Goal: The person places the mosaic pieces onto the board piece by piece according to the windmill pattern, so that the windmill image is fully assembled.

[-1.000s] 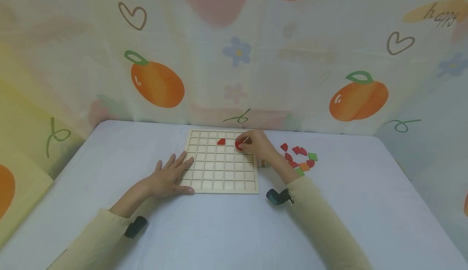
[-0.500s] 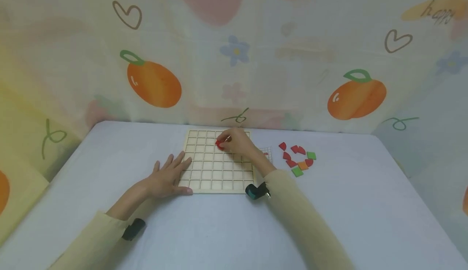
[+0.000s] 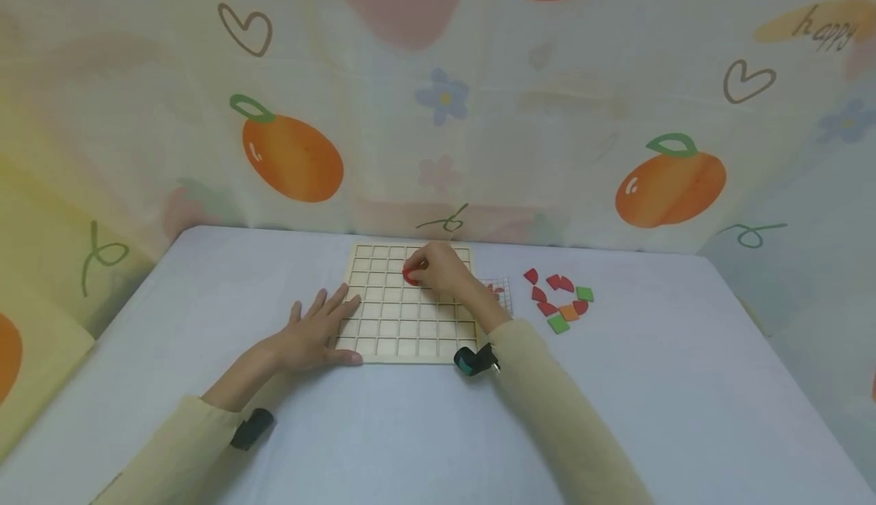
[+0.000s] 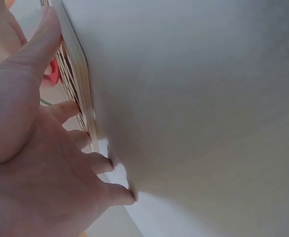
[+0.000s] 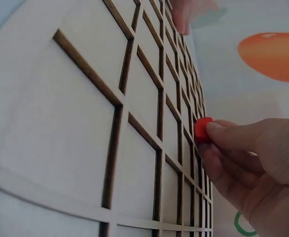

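Note:
A square wooden grid board (image 3: 397, 328) lies flat on the table. My left hand (image 3: 316, 331) rests at its left edge with the fingers spread; in the left wrist view the thumb (image 4: 48, 29) lies along the board's side. Over the far part of the board, my right hand (image 3: 441, 269) pinches a small red piece (image 3: 410, 277) between thumb and fingers. In the right wrist view this red piece (image 5: 202, 129) touches or nearly touches the grid. Its full outline is hidden by the fingers, as are the cells beneath the hand.
Right of the board, a printed grid card (image 3: 505, 292) with red marks lies partly under the right forearm. Beyond it are several loose red curved pieces (image 3: 538, 293), two green squares (image 3: 558, 324) and an orange square (image 3: 569, 312). A patterned cloth hangs behind the table.
My right hand has moved left across the board with a red piece, bringing more of the printed card into view. The red piece seen lying in the grid earlier is no longer separately visible.

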`<action>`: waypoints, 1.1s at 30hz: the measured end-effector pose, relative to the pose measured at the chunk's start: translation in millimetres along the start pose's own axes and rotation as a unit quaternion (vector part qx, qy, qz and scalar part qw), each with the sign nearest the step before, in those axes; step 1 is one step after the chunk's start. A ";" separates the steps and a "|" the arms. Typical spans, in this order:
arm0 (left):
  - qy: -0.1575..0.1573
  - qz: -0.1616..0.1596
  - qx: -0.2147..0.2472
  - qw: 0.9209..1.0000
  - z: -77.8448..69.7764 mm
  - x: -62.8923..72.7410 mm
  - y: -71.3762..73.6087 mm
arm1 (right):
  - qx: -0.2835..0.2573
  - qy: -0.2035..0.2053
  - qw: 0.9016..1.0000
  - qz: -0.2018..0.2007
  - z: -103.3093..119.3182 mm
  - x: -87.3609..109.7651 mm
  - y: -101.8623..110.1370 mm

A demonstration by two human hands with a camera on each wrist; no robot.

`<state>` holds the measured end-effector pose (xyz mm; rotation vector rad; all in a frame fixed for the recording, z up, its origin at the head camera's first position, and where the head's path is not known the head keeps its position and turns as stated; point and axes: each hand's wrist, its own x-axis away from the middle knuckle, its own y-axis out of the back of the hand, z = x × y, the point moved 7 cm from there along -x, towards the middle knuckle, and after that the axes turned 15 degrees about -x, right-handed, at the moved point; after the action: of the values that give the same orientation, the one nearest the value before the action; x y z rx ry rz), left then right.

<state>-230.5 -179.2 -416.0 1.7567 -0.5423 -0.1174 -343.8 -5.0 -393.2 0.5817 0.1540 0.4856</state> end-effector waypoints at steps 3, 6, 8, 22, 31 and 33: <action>0.000 0.001 0.000 1.000 0.6 0.5 -0.9 | 0.010 0.005 1.000 0.004 0.6 1.1 -1.9; 0.000 0.002 0.002 1.000 -0.5 -0.2 -0.6 | 0.018 0.006 1.000 0.004 -0.1 2.5 -1.0; 0.002 0.003 0.003 1.000 -0.8 -0.5 -0.5 | 0.020 0.006 1.000 0.004 -0.6 3.2 -0.4; 0.007 0.000 0.005 1.000 -0.9 -0.1 -1.5 | 0.019 0.016 1.000 -0.006 -5.4 3.2 1.6; 0.006 -0.001 0.010 1.000 1.8 -0.3 -2.9 | 0.017 0.020 1.000 -0.007 -4.8 1.3 1.7; 0.006 -0.001 0.010 1.000 2.1 -0.3 -2.9 | 0.019 0.020 1.000 -0.007 -4.2 0.8 1.8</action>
<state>-230.7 -180.5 -419.4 1.7759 -0.5336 -0.1028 -345.0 -1.3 -395.6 0.6082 0.2046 0.4823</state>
